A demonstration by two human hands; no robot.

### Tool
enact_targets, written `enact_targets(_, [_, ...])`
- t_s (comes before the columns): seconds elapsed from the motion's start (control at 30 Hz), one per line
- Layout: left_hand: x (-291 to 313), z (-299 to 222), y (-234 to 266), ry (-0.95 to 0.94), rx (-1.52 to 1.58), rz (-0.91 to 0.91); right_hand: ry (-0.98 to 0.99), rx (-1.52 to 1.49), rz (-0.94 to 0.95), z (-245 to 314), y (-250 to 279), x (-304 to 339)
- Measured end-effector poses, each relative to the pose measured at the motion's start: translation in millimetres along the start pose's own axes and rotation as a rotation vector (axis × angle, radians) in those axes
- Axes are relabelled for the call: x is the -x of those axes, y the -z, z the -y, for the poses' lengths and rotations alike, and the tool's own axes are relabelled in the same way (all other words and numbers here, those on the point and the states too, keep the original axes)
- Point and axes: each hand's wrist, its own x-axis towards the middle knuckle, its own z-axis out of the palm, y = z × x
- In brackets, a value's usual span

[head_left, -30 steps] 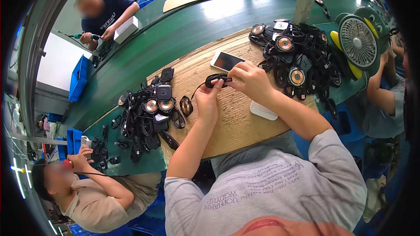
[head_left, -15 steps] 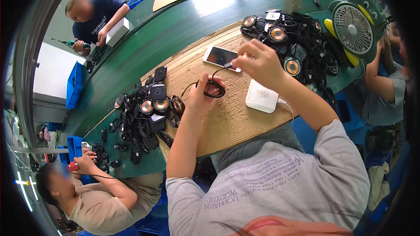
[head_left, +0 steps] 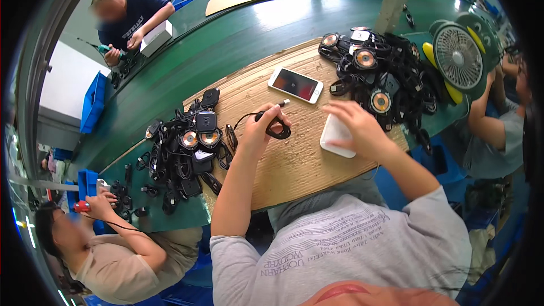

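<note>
In my left hand [head_left: 262,130] is a coiled black cable [head_left: 279,130], gripped in curled fingers. Its metal-tipped plug [head_left: 283,103] sticks up past the thumb and forefinger. My right hand [head_left: 365,130] spans a flat white square box [head_left: 335,136], fingers along its far edge and thumb on the near side. Part of that box is hidden under the hand. A white smartphone [head_left: 296,85] with a dark screen lies face up on the cardboard sheet [head_left: 283,175], beyond both hands.
Heaps of black cables with round copper-coil pads lie left [head_left: 190,139] and right [head_left: 377,73] of the cardboard. A green fan [head_left: 458,48] stands at the far right. A post [head_left: 395,0] rises from the green bench [head_left: 243,34]. Co-workers sit at the left and right.
My right hand has left the cable plug and come down onto the white box. My left hand keeps the coil, with the plug now upright at its fingertips. The view has shifted slightly.
</note>
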Motion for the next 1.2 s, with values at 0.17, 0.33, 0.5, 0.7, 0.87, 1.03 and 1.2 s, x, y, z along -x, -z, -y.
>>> enact_targets(0.17, [4,7,8,0.158,-0.013,0.114,-0.061,0.109,0.068,15,-14,29])
enact_targets(0.33, [3,3,-10,0.085,-0.218,0.093,-0.195,-0.299,0.046,4,-15,15])
enact_targets(0.5, [12,2,-17,-0.01,-0.37,0.133,-0.19,-0.683,-0.012,2,-14,11])
enact_targets(0.7, [17,-2,-22,0.097,-0.483,0.139,0.085,-0.254,-0.113,7,-20,10])
enact_targets(0.87, [14,1,-18,0.1,-0.547,0.114,0.189,-0.055,-0.115,9,-22,5])
enact_targets(1.03, [12,9,-13,0.087,-0.544,0.102,0.178,-0.049,-0.08,11,-24,2])
enact_targets(1.2, [15,0,-24,0.019,-0.655,0.071,0.132,0.016,-0.033,17,-24,-7])
